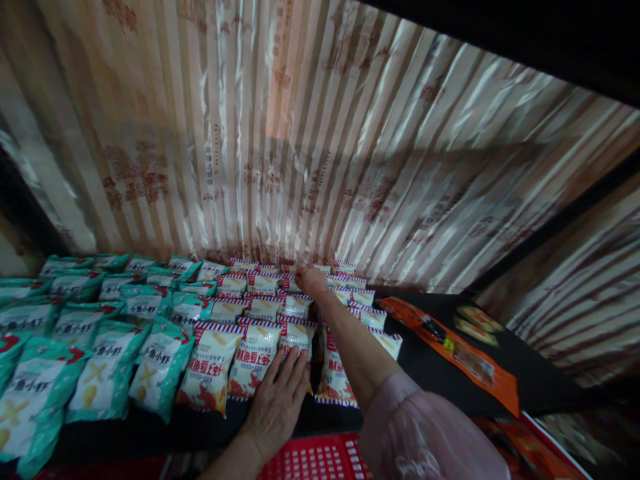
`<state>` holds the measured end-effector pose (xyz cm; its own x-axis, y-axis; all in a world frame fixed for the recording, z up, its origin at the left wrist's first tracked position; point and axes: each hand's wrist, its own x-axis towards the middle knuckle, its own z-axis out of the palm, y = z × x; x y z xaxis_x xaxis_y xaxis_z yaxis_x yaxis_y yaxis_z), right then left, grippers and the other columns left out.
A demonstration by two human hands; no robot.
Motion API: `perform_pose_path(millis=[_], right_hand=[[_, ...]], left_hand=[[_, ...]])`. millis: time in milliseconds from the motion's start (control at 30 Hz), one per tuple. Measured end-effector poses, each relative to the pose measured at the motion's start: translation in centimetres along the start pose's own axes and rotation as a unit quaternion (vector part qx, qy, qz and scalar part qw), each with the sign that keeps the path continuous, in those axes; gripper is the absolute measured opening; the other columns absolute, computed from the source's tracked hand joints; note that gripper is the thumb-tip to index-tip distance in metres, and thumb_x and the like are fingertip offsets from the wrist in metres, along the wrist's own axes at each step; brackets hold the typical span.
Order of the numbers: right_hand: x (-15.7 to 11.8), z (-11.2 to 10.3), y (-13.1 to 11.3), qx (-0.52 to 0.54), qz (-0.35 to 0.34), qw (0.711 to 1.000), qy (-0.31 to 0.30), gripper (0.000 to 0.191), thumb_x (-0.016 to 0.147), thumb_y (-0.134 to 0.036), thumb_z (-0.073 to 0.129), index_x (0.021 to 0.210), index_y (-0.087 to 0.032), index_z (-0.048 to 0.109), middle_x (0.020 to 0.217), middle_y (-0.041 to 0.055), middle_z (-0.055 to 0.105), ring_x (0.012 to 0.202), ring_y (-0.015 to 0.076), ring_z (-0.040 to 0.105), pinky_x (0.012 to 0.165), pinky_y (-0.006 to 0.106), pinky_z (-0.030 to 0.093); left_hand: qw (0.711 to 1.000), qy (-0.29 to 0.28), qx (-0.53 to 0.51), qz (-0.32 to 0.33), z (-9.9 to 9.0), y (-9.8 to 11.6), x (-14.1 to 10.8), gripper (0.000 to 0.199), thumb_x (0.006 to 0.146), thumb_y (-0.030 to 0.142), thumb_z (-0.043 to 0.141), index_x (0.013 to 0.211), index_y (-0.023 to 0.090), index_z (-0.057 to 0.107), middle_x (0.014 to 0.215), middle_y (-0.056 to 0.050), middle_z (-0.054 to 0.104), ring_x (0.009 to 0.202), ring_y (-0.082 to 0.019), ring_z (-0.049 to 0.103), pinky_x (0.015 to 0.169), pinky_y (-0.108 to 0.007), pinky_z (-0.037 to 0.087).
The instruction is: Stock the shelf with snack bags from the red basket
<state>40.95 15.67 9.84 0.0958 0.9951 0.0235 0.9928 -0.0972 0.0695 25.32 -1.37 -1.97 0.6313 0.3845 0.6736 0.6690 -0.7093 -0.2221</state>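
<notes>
My left hand (280, 393) lies with its fingers stretched out on the front of a white and red snack bag (296, 335) in the front row. Further back, my right hand (312, 280) reaches over the rows with its fingers curled in at the back bags; what they grip, if anything, is hidden. A striped-edge snack bag (290, 285) sits right beside those fingers. Under my right forearm stands another bag of the same kind (334, 373), with a dark gap between it and the bag at my left hand.
Teal snack bags (103, 367) fill the left of the black shelf (420, 373). On the right lie a long orange packet (465, 357) and a yellowish packet (477, 325). Printed plastic sheeting (280, 167) hangs behind. Below the front edge is a red basket (310, 460).
</notes>
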Motion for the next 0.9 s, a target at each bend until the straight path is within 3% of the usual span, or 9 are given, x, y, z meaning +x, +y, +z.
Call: perform_pose_path(millis=[367, 667, 900], right_hand=[[0.7, -0.5, 0.6, 0.043, -0.026, 0.999, -0.016, 0.031, 0.09, -0.033, 0.037, 0.103, -0.025, 0.064, 0.102, 0.0047, 0.068, 0.097, 0.0159, 0.061, 0.079, 0.022, 0.042], [2.6, 0.2, 1.3, 0.033, 0.066, 0.997, -0.032, 0.047, 0.092, -0.039, 0.026, 0.113, -0.014, 0.059, 0.113, 0.0186, 0.061, 0.106, 0.0275, 0.057, 0.086, 0.039, 0.043], [4.2, 1.1, 1.4, 0.031, 0.051, 0.995, -0.077, 0.053, 0.091, -0.045, 0.023, 0.116, -0.014, 0.058, 0.119, 0.0186, 0.058, 0.11, 0.0282, 0.055, 0.089, 0.041, 0.042]], left_hand=[[1.0, 0.007, 0.002, -0.016, 0.0, 0.0, 0.1, 0.037, 0.087, 0.023, 0.038, 0.122, 0.018, 0.049, 0.14, -0.004, 0.039, 0.123, -0.018, 0.04, 0.109, -0.038, 0.02], [1.0, 0.012, -0.003, -0.012, 0.0, -0.1, 0.3, 0.036, 0.087, 0.024, 0.038, 0.12, 0.019, 0.051, 0.14, -0.004, 0.039, 0.123, -0.019, 0.04, 0.11, -0.039, 0.016], [1.0, 0.0, -0.007, -0.007, 0.2, -0.1, 0.1, 0.036, 0.087, 0.026, 0.039, 0.121, 0.018, 0.051, 0.142, -0.005, 0.037, 0.123, -0.019, 0.04, 0.109, -0.039, 0.019]])
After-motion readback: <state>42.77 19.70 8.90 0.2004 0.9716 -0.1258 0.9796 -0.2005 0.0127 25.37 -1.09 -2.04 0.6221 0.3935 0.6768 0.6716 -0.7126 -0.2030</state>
